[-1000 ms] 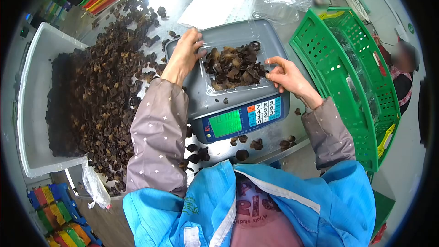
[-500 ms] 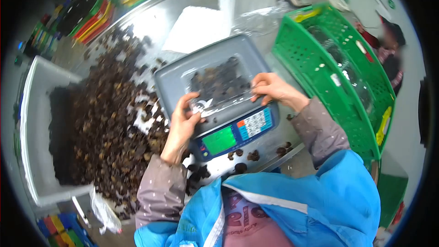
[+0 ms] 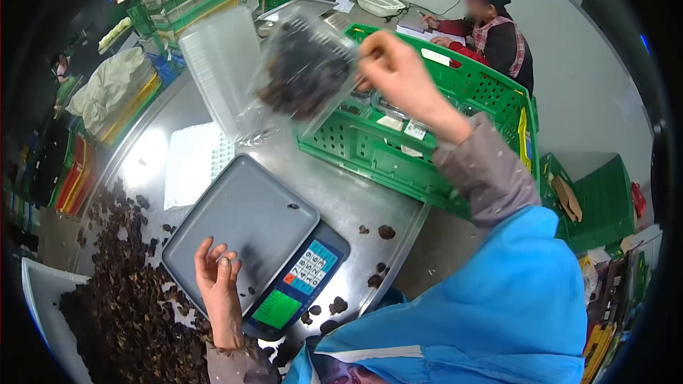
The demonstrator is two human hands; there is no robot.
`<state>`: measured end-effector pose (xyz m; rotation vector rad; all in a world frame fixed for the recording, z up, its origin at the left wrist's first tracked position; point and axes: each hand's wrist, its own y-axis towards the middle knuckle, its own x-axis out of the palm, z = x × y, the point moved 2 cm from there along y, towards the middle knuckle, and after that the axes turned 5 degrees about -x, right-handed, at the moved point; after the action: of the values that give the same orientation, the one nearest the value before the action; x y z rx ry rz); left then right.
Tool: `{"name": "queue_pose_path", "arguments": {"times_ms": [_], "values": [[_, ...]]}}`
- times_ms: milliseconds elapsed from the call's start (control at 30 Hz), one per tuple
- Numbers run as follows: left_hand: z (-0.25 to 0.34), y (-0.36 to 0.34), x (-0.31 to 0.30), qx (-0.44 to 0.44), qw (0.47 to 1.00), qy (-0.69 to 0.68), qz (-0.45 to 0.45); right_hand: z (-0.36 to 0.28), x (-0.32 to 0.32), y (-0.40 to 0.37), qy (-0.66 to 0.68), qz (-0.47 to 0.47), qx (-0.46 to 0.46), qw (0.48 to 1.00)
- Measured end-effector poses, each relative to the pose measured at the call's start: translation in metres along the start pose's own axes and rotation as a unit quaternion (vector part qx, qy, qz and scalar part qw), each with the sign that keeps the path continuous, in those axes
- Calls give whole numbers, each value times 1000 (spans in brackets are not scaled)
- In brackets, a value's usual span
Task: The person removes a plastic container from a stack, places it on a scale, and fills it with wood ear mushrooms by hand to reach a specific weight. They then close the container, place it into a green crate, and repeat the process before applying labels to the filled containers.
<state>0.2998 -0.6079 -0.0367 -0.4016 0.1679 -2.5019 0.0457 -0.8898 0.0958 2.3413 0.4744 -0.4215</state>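
Note:
A clear plastic box [image 3: 302, 67] of dark, mushroom-like pieces is up in the air, tilted and blurred. My right hand [image 3: 400, 75] pinches its right edge, above the near-left side of a green crate [image 3: 370, 153]. Over the lower left of the scale's grey tray [image 3: 245, 220], my left hand [image 3: 219, 288] has its fingers loosely curled and apart, with nothing in them. A few small dark bits lie on the tray. The scale's display [image 3: 277, 308] glows green.
Loose dark pieces [image 3: 135, 299] are heaped at the left beside a white bin [image 3: 43, 277]. Stacked clear boxes [image 3: 220, 64] and white labels [image 3: 192, 163] lie beyond the scale. A person in a dark cap [image 3: 498, 35] sits behind the crate, which holds packed boxes.
The filled box has left the scale tray, lifted by my right hand towards the green crate. My left hand has let go of it. The view has swung to the right.

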Motion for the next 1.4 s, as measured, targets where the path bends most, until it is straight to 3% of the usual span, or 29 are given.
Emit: {"name": "queue_pose_path", "arguments": {"times_ms": [33, 133, 200, 300, 367, 433, 533, 700, 767, 900, 1000, 1033, 1067, 1100, 1167, 1200, 1267, 1300, 1400], "values": [[-2, 2, 1, -6, 1000, 12, 3, 10, -21, 9, -76, 25, -41, 996], [-11, 7, 8, -17, 1000, 0, 14, 66, -55, 25, -160, 31, -15, 987], [-16, 8, 12, -28, 999, -11, 20, 122, -59, 25, -45, 7, 83, 996], [-20, 5, 10, -36, 999, 0, 28, 200, -46, 12, 66, -35, 273, 959], [-18, 2, 7, -35, 998, 4, 51, 232, -22, -5, 107, -20, 339, 934], [-17, -5, 0, -43, 995, 16, 89, 284, -4, -20, 114, -79, 362, 922], [-16, -11, -9, -45, 991, 23, 120, 283, 21, -18, 93, -37, 430, 897], [-14, -19, -14, -65, 983, 24, 172, 270, -29, 2, 95, -57, 386, 916], [-19, -18, -19, -70, 981, 20, 182, 283, -66, -14, 60, -122, 385, 913], [-27, -13, -19, -79, 978, 8, 192, 283, -93, -74, 39, -124, 461, 878], [-32, -9, -18, -79, 980, 23, 180, 300, -79, -109, 34, -118, 512, 850], [-32, -8, -18, -75, 979, 21, 190, 296, -73, -104, -39, -183, 474, 860], [-32, -9, -16, -78, 980, 20, 181, 294, -66, -84, -267, -342, 335, 837], [-31, -10, -14, -82, 981, 18, 174, 290, -58, -61, -470, -463, 158, 735], [-26, -12, -10, -82, 978, 22, 192, 240, -24, 7, -546, -284, -11, 788], [-24, -14, -9, -89, 976, 26, 195, 213, -6, 46, -490, -206, -65, 844], [-20, -17, -7, -97, 973, 32, 205, 157, 36, 113, -358, -98, -199, 907], [-20, -18, -9, -96, 969, 27, 227, 131, 57, 140, -309, -78, -244, 916], [-19, -26, -13, -78, 975, 75, 195, 96, 118, 213, -281, -21, -430, 858]]}}
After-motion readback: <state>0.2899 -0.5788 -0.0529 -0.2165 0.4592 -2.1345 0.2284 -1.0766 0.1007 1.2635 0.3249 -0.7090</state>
